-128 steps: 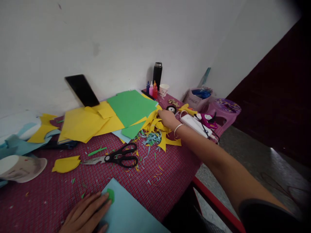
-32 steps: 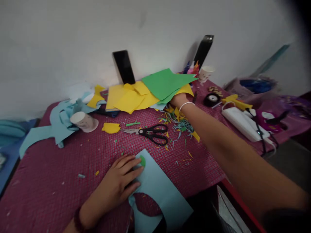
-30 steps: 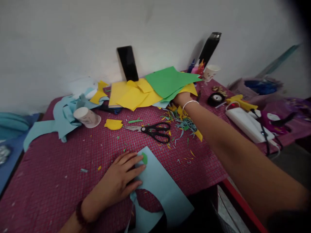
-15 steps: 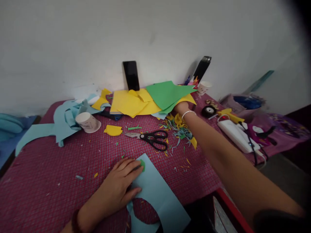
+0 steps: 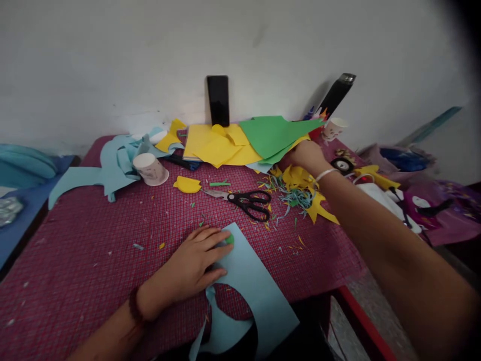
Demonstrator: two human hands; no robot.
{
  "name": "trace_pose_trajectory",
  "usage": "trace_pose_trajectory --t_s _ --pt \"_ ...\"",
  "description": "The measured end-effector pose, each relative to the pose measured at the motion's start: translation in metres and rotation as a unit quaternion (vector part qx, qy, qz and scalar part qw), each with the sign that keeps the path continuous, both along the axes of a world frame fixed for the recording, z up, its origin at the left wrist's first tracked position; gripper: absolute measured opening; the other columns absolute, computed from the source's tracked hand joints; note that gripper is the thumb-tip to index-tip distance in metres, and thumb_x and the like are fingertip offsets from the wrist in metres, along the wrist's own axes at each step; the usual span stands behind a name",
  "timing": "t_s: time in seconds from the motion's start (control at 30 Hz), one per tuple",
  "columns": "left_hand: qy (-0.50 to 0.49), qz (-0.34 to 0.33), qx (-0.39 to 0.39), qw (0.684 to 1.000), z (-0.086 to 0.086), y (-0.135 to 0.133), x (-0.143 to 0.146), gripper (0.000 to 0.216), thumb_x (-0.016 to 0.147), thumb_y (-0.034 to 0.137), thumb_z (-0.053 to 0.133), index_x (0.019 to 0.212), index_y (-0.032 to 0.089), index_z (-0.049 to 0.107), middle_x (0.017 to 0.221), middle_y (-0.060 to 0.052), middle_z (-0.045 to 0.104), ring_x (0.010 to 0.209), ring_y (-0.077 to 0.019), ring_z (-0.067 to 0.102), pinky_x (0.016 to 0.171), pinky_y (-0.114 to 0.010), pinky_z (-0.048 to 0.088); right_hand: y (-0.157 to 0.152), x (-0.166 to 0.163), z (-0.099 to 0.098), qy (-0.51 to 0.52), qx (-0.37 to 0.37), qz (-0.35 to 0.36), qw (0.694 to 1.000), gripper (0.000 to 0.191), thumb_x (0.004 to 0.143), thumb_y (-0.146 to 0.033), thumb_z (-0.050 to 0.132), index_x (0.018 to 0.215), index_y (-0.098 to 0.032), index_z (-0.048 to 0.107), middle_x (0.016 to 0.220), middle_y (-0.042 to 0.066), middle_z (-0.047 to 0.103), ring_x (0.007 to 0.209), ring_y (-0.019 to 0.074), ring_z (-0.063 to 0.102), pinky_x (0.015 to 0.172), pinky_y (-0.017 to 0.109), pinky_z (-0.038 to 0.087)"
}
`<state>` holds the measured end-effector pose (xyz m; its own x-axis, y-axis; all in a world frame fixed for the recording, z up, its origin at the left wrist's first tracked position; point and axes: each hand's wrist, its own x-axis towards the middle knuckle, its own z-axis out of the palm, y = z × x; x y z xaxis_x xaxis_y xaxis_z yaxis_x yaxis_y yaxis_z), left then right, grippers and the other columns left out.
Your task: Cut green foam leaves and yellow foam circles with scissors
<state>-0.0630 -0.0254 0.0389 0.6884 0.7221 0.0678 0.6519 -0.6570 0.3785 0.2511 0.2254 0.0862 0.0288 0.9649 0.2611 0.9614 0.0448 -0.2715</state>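
Left hand (image 5: 197, 255) lies flat, fingers slightly spread, on 1 light-blue sheet (image 5: 259, 286); its fingertips partly cover 1 green piece (image 5: 230, 239). Sheet's near end runs out of frame. Beyond this hand: 1 pair of scissors (image 5: 250, 201). Right hand (image 5: 304, 156) is at the green paper (image 5: 276, 135); fingertips hard to make out, grip cannot be told. Yellow scraps (image 5: 296, 177) on its near side; beyond it, 1 paper cup (image 5: 334, 129).
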Motion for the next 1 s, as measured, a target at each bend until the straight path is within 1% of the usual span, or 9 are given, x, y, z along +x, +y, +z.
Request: trace_pose_trajectory --t_s 0.1,0.2,0.37,0.53,0.63,0.7,0.77,0.87,1.0 --pt "0.0 0.004 -0.003 1.0 -0.001 0.0 -0.001 0.044 0.086 0.035 0.058 0.13 0.029 0.053 0.143 -0.005 0.048 0.13 -0.0284 0.04 0.106 -0.052 0.032 -0.048 0.029 0.015 -0.042 0.002 0.027 0.999 0.023 0.09 -0.032 0.054 0.08 -0.016 0.068 0.088 0.018 0.067 0.091 0.024 0.064 0.081 0.037 0.047" --pt "0.001 0.002 0.002 1.0 -0.002 0.001 -0.002 0.042 0.088 0.035 0.055 0.13 0.029 0.053 0.142 -0.005 0.049 0.129 -0.0281 0.042 0.105 -0.052 0.033 -0.102 0.056 0.023 -0.034 0.038 0.037 0.998 0.018 0.089 -0.033 0.051 0.083 -0.026 0.066 0.079 0.012 0.07 0.074 0.0208 0.065 0.067 0.036 0.047" --pt "-0.008 0.005 0.025 1.0 -0.007 0.002 -0.002 0.041 0.088 0.033 0.055 0.129 0.031 0.054 0.14 -0.005 0.052 0.126 -0.0279 0.045 0.104 -0.05 0.035 -0.144 0.073 0.013 0.212 0.098 0.048 0.971 0.015 0.084 -0.035 0.055 0.079 -0.027 0.066 0.064 0.005 0.067 0.054 0.0187 0.062 0.05 0.032 0.048" --pt "-0.002 0.008 0.047 0.999 -0.009 0.003 -0.002 0.04 0.088 0.032 0.055 0.128 0.032 0.055 0.138 -0.004 0.054 0.123 -0.0274 0.048 0.102 -0.049 0.037 -0.123 0.067 -0.009 0.319 0.152 -0.005 0.935 0.023 0.087 -0.036 0.046 0.094 -0.022 0.063 0.083 0.008 0.071 0.063 0.0175 0.068 0.06 0.034 0.057" --pt "0.002 0.006 0.062 0.998 -0.011 0.004 -0.003 0.039 0.088 0.031 0.054 0.127 0.032 0.056 0.136 -0.004 0.056 0.122 -0.0265 0.049 0.101 -0.047 0.039 -0.097 0.061 -0.02 0.432 0.185 -0.03 0.882 0.027 0.088 -0.035 0.044 0.101 -0.017 0.059 0.092 0.012 0.071 0.074 0.0176 0.071 0.068 0.033 0.058" --pt "0.012 0.001 0.067 0.998 -0.013 0.004 -0.004 0.039 0.088 0.032 0.055 0.128 0.031 0.056 0.137 -0.004 0.055 0.123 -0.0264 0.049 0.102 -0.047 0.039 -0.077 0.056 -0.024 0.453 0.189 -0.053 0.87 0.031 0.091 -0.034 0.038 0.106 -0.014 0.057 0.098 0.015 0.071 0.082 0.0171 0.072 0.07 0.029 0.058" --pt "0.02 -0.002 0.071 0.997 -0.015 0.005 -0.005 0.041 0.088 0.033 0.055 0.129 0.031 0.055 0.138 -0.004 0.054 0.123 -0.0267 0.049 0.101 -0.047 0.039 -0.056 0.049 -0.026 0.426 0.182 -0.065 0.884 0.034 0.095 -0.031 0.03 0.112 -0.013 0.054 0.103 0.015 0.07 0.087 0.0161 0.071 0.069 0.026 0.058" --pt "0.026 -0.002 0.079 0.996 -0.018 0.005 -0.007 0.043 0.087 0.033 0.057 0.13 0.032 0.053 0.139 -0.003 0.053 0.123 -0.027 0.049 0.101 -0.048 0.039 -0.023 0.038 -0.024 0.226 0.126 -0.047 0.965 0.044 0.097 -0.02 0.014 0.127 -0.008 0.045 0.117 0.018 0.064 0.095 0.0127 0.069 0.072 0.022 0.055" --pt "0.032 -0.006 0.088 0.996 -0.019 0.006 -0.008 0.046 0.086 0.034 0.058 0.131 0.032 0.052 0.14 -0.003 0.053 0.124 -0.0277 0.049 0.101 -0.048 0.04 0.009 0.028 -0.017 0.121 0.048 -0.03 0.991 0.046 0.095 -0.011 0.016 0.132 -0.004 0.042 0.126 0.02 0.059 0.106 0.0164 0.061 0.083 0.027 0.05"
